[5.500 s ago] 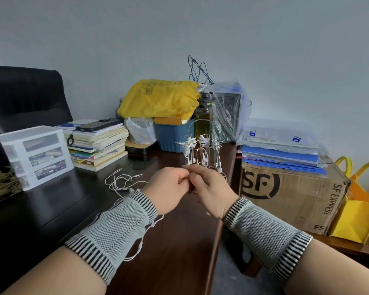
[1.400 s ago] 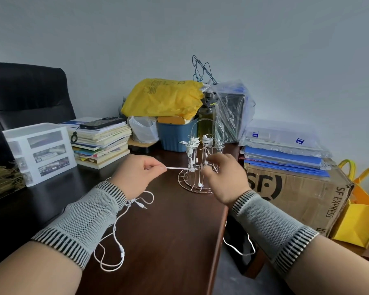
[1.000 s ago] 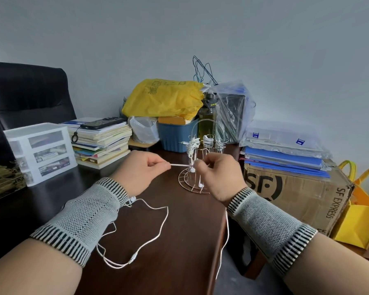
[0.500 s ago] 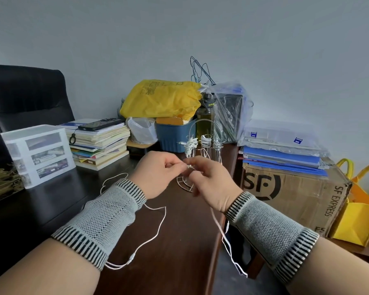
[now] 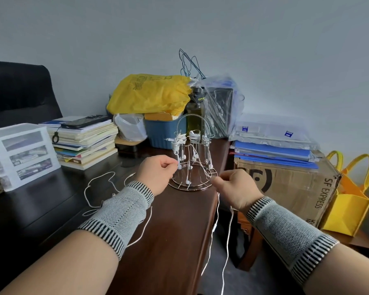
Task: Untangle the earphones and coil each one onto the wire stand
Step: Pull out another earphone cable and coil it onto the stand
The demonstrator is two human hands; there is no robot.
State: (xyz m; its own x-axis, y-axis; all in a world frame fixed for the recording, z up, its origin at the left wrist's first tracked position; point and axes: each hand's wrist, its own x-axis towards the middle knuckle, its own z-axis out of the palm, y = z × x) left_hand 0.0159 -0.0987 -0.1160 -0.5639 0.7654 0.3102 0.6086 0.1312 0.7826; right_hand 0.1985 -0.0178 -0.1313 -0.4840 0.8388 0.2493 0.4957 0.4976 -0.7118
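Dark desk (image 5: 175,226): wire stand (image 5: 191,165), book stack (image 5: 85,141), drawer unit (image 5: 21,154).

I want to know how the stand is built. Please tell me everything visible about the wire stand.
The wire stand is thin, shiny metal wire with a coppery tint. A round ringed base sits on the brown table near its right edge. Upright rods rise to small top loops under an arched handle. White earphones are coiled round the tops, buds hanging down. It stands upright. A cord runs from it to the right hand.

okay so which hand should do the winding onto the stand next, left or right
Probably the right hand. It pinches the earphone cable right beside the wire stand base, with the slack hanging below it. The left hand pinches near the stand's left side and could steady.
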